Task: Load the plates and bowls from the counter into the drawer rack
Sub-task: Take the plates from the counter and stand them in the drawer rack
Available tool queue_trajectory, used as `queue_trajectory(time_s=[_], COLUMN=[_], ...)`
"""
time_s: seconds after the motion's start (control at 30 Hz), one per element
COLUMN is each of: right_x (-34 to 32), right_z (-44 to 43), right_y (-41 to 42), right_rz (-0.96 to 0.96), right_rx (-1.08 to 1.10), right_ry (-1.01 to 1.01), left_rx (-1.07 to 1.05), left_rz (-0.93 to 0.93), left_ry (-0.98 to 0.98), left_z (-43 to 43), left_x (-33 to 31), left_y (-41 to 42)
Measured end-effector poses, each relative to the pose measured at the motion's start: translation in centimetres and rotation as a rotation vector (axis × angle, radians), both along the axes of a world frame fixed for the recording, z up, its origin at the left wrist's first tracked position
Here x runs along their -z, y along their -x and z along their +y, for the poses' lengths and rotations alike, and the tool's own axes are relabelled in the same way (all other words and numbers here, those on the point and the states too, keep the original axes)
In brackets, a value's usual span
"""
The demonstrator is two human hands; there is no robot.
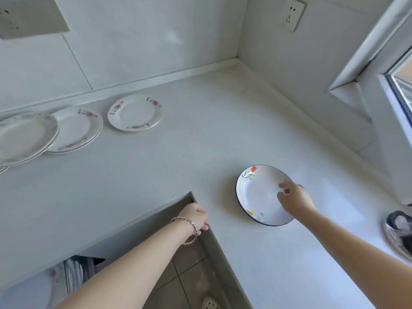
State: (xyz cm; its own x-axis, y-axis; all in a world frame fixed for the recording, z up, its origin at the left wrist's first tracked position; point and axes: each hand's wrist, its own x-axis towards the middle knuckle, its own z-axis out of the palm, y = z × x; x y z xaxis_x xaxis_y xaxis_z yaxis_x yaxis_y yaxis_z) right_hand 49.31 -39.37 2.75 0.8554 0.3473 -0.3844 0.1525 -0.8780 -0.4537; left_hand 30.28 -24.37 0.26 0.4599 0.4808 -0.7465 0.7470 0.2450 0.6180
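A white plate with a dark blue rim and a red flower (258, 192) lies on the pale counter (156, 166) at the right. My right hand (294, 199) is on its right rim, fingers pinching the edge. My left hand (197, 216) rests on the counter's inner corner edge, fingers curled over it, holding nothing else. Further back lie a floral plate (134, 112), a small stack of floral plates (78, 128) and a pale-rimmed plate stack (24, 137) at the far left. The drawer rack (73, 273) shows at the lower left with plates standing in it.
Tiled walls meet in a corner behind the counter, with a socket (292, 14) on the right wall. A window frame (396, 90) stands at the right. A metal dish holding something dark (399, 233) sits at the right edge. Brown floor tiles (189, 275) lie below.
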Motion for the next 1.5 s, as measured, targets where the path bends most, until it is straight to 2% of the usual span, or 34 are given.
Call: queue_trajectory(time_s=[0.2,0.3,0.4,0.63,0.83,1.07,1.23,1.33,1.5], right_x=[4.5,6.3,6.9,5.8,2.8,1.2,3.2,5.1,9.4], right_z=[-2.9,-3.1,-3.4,-4.3,-0.6,6.3,10.3,12.1,14.1], right_y=[-5.0,-5.7,-5.8,-3.1,4.6,21.8,36.6,44.8,54.9], right_rz=[0.151,0.23,0.327,0.377,0.468,0.603,0.676,0.755,0.815], right_rx=[0.182,0.27,0.388,0.379,0.165,-0.068,-0.123,-0.12,-0.105], right_ry=[0.116,0.026,-0.148,-0.32,-0.453,-0.481,-0.433,-0.375,-0.277], left_rx=[-0.055,-0.068,-0.118,-0.228,-0.387,-0.575,-0.659,-0.699,-0.704], left_rz=[-0.036,-0.055,-0.076,-0.154,-0.222,-0.246,-0.193,-0.123,0.001], left_ry=[0.174,0.214,0.231,0.224,0.173,0.122,0.101,0.152,0.259], left_z=[-3.1,-4.4,-5.1,-5.0,-2.6,1.0,3.3,4.8,7.1], left_x=[3.5,5.0,5.8,5.4,2.7,1.0,2.1,3.2,6.0], left_y=[-7.6,-9.8,-10.9,-8.4,2.4,22.7,38.4,46.9,56.9])
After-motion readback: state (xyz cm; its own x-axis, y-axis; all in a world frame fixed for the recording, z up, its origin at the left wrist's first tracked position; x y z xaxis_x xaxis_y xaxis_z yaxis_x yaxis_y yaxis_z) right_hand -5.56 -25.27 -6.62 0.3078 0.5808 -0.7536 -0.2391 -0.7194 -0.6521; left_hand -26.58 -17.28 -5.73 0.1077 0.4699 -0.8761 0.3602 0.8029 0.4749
